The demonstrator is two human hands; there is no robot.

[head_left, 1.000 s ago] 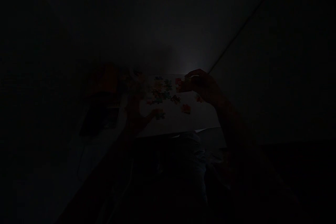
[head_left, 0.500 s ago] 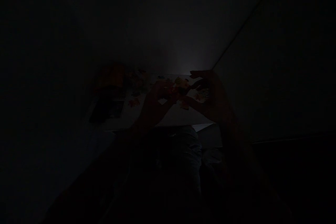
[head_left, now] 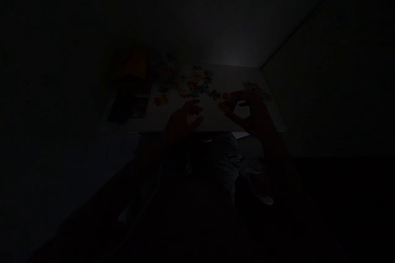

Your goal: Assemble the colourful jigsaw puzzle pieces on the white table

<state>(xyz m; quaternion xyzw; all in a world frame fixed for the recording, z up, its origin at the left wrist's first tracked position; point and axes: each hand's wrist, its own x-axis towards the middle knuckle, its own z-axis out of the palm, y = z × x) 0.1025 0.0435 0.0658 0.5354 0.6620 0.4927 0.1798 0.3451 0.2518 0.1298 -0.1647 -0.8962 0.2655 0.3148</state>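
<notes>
"What do the hands hold?"

"Left hand (head_left: 183, 119), half open: nothing visible. Right hand (head_left: 253, 111), curved open, just right of a jigsaw piece (head_left: 224, 106)."

"Which way does it point?"

"Too dark to tell. It lies on the white board (head_left: 160, 119)."

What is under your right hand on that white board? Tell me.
Jigsaw pieces lie on the white board by the fingers of the right hand; what is beneath its palm is covered.
</notes>
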